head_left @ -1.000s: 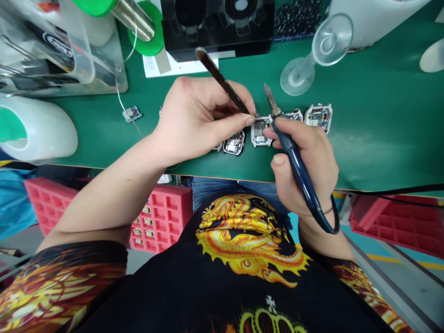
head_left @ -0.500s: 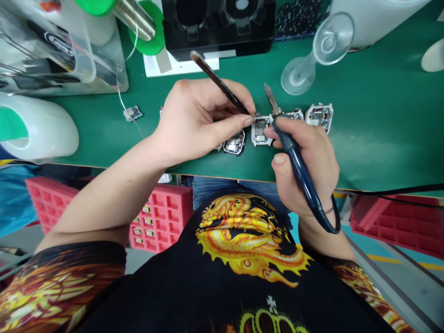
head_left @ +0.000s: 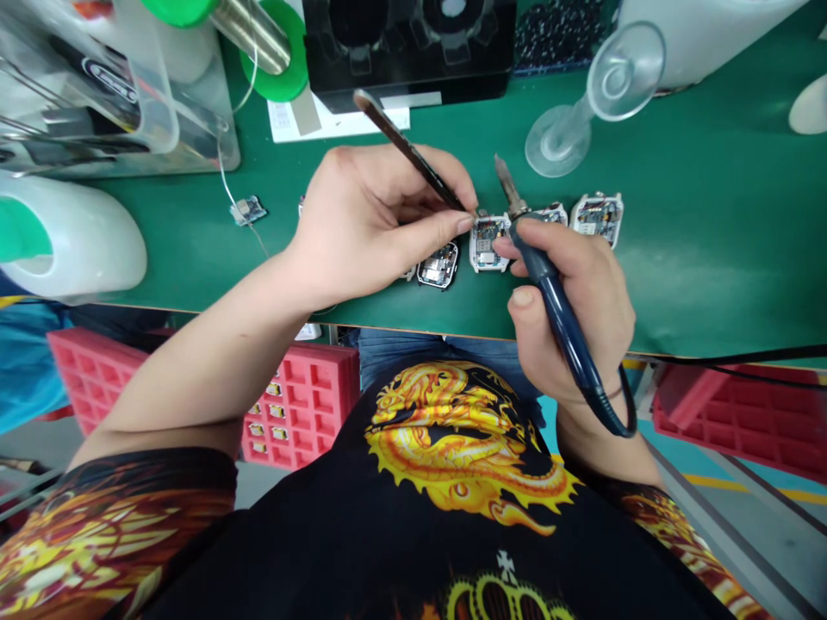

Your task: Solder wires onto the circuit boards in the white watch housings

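A slim dark tool (head_left: pixel 413 157) is held by the left hand (head_left: pixel 365 228), its thumb and forefinger closed to a narrow pinch; the tool's upper end is pointed between ten and eleven o'clock, and its lower end is hidden at the fingertips. By these the top edge of a white watch case (head_left: pixel 484 248) is met, though whether it is gripped cannot be told. A soldering iron (head_left: pixel 561 317) is grasped by the right hand (head_left: pixel 581 293), the fingers curled around the dark blue handle, with the metal tip aimed at eleven o'clock, apart from the watch cases. The right edge of the white case is overlapped by a right fingertip; contact cannot be made out. The case is laid on the green worktop (head_left: pixel 717 198), its face uncovered, with a crowded circuit board exposed inside the pale frame. A black-rimmed watch case (head_left: pixel 438 267) is seen just beside it, past eight o'clock; another, at two o'clock, is partly covered by the iron, and a further white one (head_left: pixel 597 219) is placed towards three o'clock.
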Motion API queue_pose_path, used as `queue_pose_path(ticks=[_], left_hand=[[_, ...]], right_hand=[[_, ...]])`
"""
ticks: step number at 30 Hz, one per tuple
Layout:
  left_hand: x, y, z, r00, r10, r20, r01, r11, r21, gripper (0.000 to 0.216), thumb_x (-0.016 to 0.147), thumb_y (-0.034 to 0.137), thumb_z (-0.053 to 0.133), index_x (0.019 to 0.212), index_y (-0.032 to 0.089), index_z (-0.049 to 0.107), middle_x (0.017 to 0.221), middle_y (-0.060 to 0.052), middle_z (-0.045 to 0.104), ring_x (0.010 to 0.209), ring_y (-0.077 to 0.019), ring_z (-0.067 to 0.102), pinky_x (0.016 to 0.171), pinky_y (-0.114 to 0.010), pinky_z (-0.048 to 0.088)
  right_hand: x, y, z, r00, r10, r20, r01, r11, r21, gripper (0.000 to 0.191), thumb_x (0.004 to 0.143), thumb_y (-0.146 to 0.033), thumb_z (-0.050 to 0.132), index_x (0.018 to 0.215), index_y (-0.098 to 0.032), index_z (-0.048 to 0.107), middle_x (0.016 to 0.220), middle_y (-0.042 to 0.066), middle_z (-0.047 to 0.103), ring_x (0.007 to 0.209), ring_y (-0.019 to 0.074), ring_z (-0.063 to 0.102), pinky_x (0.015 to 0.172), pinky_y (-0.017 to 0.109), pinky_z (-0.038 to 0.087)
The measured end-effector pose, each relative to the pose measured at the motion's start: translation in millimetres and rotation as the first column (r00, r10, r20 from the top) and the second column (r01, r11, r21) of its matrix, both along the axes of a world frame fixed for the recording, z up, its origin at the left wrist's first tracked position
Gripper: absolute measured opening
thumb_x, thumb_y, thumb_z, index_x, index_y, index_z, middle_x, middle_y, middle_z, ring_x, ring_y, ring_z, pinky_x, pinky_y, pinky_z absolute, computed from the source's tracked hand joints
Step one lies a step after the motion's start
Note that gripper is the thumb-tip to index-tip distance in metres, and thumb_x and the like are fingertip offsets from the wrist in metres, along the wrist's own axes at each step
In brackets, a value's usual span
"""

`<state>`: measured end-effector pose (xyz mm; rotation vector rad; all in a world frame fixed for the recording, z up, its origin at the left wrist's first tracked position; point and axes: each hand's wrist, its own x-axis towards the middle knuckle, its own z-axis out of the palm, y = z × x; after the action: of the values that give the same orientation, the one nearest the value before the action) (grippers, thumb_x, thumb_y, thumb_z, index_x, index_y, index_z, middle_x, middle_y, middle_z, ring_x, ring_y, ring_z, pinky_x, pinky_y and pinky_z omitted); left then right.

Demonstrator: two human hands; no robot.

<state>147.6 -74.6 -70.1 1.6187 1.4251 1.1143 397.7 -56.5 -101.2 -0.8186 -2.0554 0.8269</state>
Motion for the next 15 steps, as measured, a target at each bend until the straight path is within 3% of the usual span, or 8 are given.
queue_pose_path(ticks=[6,11,15], left_hand=[[-0.6,2.3,2.7,0.999,0.009,-0.053,-0.011,0.999,-0.034,0.012,0.099,0.037,0.088,0.1,0.025,0.084,0.089,-0.001,0.08,0.072,-0.0137,0.07,0.061,-0.03,0.054],[-2.6,6.4,9.2,0.993,-0.072,-0.097,0.07,0.997,-0.016,0.008,0.1,0.031,0.084,0.099,0.023,0.083,0.086,0.0,0.079,0.071,-0.0122,0.07,0.062,-0.027,0.054],[0.3,10.0,19.1,0.981,-0.036,-0.189,0.023,0.997,-0.069,0.004,0.095,0.026,0.085,0.098,0.024,0.083,0.086,0.001,0.079,0.072,-0.0152,0.071,0.066,-0.03,0.056]], right_hand=[[0.6,-0.8,0.7,1.0,-0.004,0.017,0.005,1.0,-0.024,0.041,0.114,-0.04,0.06,0.152,-0.026,0.063,0.131,0.006,0.082,0.114,0.0288,0.078,0.112,0.054,0.066],[0.3,0.1,0.7,1.0,-0.001,0.011,0.001,1.0,-0.002,0.041,0.114,-0.039,0.059,0.152,-0.025,0.064,0.129,0.006,0.082,0.115,0.0288,0.079,0.113,0.054,0.066],[-0.6,1.0,-0.5,1.0,0.006,-0.002,-0.006,1.0,0.0,0.041,0.114,-0.042,0.057,0.152,-0.027,0.063,0.129,0.006,0.082,0.117,0.0299,0.079,0.112,0.056,0.067]])
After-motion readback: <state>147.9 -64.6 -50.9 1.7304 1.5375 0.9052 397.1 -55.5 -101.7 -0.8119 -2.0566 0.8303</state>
